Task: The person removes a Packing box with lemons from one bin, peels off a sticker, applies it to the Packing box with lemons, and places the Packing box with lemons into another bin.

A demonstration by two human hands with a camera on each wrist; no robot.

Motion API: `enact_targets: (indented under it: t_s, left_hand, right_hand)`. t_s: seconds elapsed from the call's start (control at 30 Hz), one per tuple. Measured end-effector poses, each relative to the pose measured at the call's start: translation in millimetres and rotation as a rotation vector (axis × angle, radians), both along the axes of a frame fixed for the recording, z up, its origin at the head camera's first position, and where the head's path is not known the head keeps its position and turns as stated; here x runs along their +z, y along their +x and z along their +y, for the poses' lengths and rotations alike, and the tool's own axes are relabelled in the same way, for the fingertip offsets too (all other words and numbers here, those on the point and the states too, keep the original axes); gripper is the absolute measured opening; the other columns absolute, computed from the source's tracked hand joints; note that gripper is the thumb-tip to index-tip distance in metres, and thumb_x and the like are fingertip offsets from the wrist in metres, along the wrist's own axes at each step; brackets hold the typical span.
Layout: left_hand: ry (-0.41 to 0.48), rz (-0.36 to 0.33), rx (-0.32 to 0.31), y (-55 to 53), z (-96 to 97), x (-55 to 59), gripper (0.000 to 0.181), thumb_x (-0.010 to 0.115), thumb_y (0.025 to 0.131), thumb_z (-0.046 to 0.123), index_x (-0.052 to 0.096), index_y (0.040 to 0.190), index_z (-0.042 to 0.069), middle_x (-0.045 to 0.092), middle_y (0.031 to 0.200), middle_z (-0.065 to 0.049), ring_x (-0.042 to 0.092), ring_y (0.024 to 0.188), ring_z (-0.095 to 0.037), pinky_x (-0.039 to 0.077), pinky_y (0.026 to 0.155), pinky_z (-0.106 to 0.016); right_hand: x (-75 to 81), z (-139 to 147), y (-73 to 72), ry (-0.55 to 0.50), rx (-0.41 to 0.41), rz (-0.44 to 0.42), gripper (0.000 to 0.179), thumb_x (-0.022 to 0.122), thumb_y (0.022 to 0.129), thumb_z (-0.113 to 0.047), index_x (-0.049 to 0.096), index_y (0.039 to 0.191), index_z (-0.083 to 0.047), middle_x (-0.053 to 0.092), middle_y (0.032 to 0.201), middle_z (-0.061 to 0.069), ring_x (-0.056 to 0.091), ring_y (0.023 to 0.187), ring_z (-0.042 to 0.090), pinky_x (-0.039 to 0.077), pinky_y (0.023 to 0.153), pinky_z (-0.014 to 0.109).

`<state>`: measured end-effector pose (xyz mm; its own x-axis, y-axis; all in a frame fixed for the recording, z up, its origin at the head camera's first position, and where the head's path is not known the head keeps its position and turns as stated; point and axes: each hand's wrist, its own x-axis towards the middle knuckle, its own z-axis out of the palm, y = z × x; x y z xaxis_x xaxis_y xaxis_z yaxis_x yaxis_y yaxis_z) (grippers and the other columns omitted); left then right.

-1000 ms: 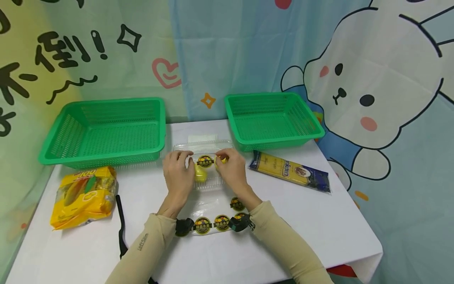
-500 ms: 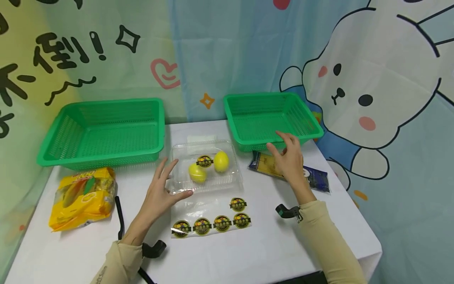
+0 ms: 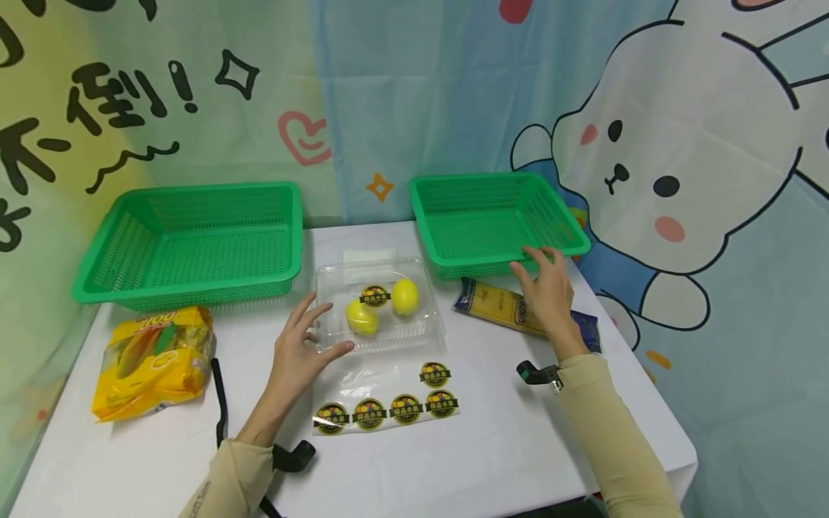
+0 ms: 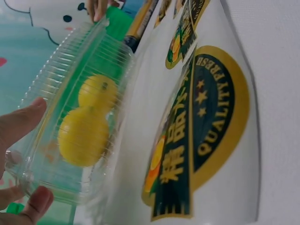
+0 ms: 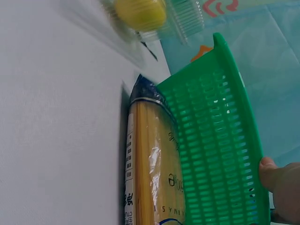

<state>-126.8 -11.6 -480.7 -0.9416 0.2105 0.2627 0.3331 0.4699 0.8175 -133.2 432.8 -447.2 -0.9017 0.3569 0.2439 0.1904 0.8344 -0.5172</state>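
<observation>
A clear plastic clamshell box (image 3: 337,327) sits mid-table with two yellow lemons (image 3: 405,296) inside and a round black-and-gold sticker (image 3: 374,296) on its lid. My left hand (image 3: 299,352) is at the box's left side, fingers spread; whether they touch it I cannot tell. Below the box lies a clear sticker sheet (image 3: 376,381) with several round stickers. My right hand (image 3: 549,298) hovers over a yellow-and-blue spaghetti pack (image 3: 492,302), its fingertips near the front rim of the right green basket (image 3: 501,262). Neither hand holds anything.
Another, larger green basket (image 3: 194,293) stands at the back left. In front of it lies a yellow snack bag (image 3: 155,363) with a mango picture, beside a black strap (image 3: 220,399). A printed curtain (image 3: 401,93) hangs behind the white table (image 3: 479,446).
Both hands have left the box lid, where their fingers were at the sticker. My left hand moved left and nearer, my right hand went right, over the spaghetti pack. The lemons show fully.
</observation>
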Motion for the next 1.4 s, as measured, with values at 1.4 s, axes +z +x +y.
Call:
enact_targets:
  t_s: [1.4]
  left_hand:
    - [0.317,0.268,0.125,5.3,9.3,23.0,0.051,0.097,0.061,-0.008,0.070,0.104,-0.003,0.059,0.135,-0.022,0.055,0.087,-0.026,0.049,0.076,-0.016]
  right_hand:
    - [-9.6,2.0,-8.3,0.078,-0.042,0.092,0.043,0.069,0.101,-0.039,0.067,0.137,-0.015,0.047,0.154,0.019,0.066,0.099,0.045,0.051,0.061,0.054]
